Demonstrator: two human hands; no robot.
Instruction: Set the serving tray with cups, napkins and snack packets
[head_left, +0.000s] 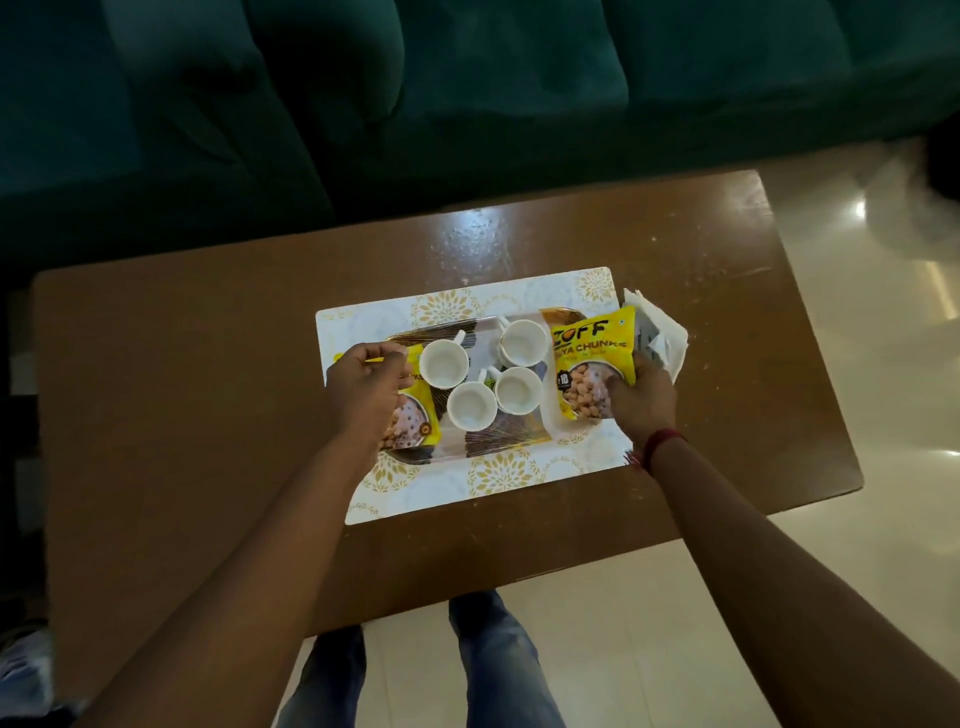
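Note:
A shiny tray (483, 439) with dark and gold fan patterns lies on a white and gold placemat (467, 299). Several white cups (444, 364) stand in its middle. My left hand (363, 384) grips a yellow snack packet (415, 426) at the tray's left end. My right hand (641, 395) holds a second yellow snack packet (592, 358) by its lower right corner at the tray's right end. White napkins (660, 332) stick out behind that packet, past the placemat's right edge; the same hand seems to touch them.
The placemat lies on a brown wooden table (208, 415). A dark green sofa (415, 93) runs along the table's far side. Pale glossy floor (857, 364) shows to the right. My legs in blue jeans (493, 660) stand at the near edge.

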